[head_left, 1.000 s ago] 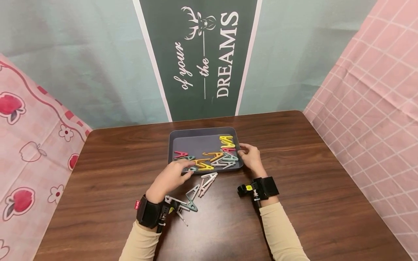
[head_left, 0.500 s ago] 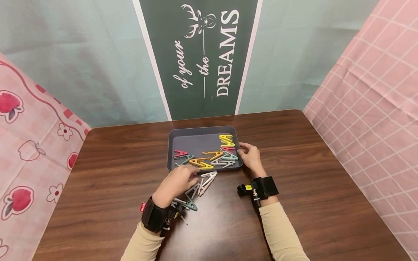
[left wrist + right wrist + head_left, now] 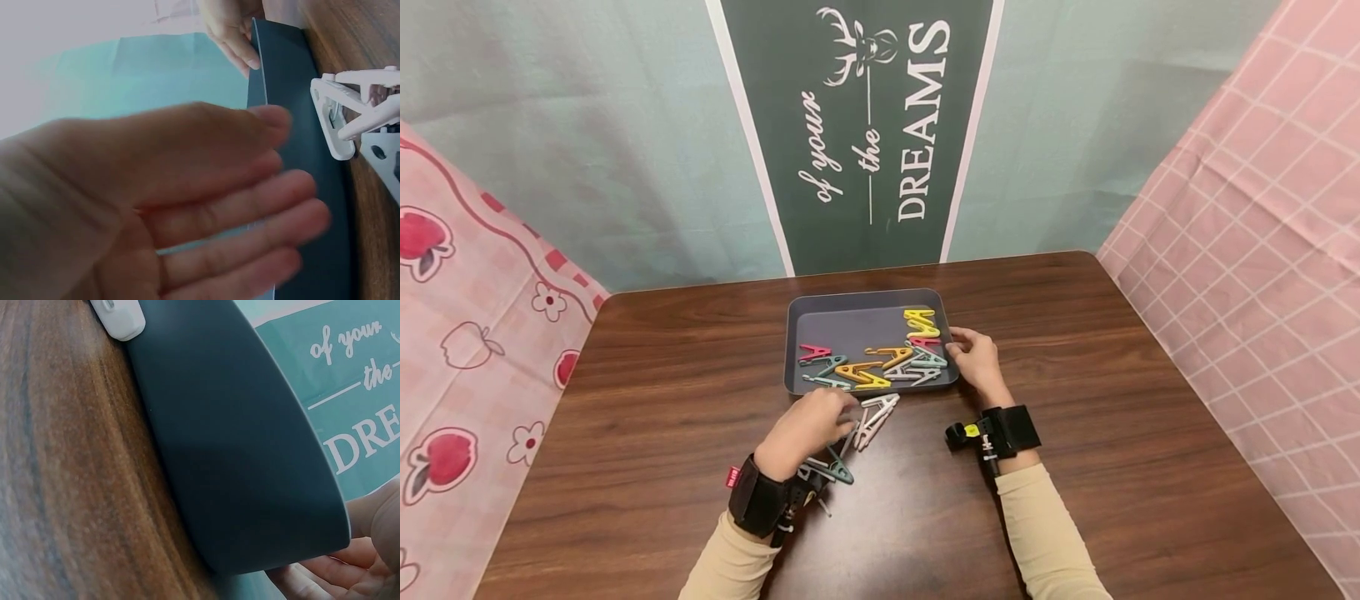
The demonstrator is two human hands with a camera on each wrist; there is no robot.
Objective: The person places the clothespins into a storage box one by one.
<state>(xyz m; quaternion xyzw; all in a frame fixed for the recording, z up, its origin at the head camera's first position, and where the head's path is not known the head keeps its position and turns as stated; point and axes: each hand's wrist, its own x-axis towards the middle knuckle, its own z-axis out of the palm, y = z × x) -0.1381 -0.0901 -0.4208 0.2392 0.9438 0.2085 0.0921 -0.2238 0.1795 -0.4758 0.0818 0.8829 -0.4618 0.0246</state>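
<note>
A dark grey tray holds several plastic clothespins: yellow ones at the right, a red one at the left, and orange ones nearer the front. My right hand grips the tray's right side near the front corner, thumb and fingers on either side of the wall. Just outside the front wall, my left hand hovers with fingers loosely extended, nothing in them. Beneath and beside it lie loose clothespins, among them a white one against the tray and a dark green one. The left hand partly hides this pile.
The brown wooden table reaches back to a hanging pale green curtain. Pink patterned cloths hang at the left and right. Each wrist wears a black strap with a small camera.
My left hand has drawn back from over the tray's front left toward the loose clothespins, uncovering a light teal clothespin in the tray. The right hand has stayed at the tray.
</note>
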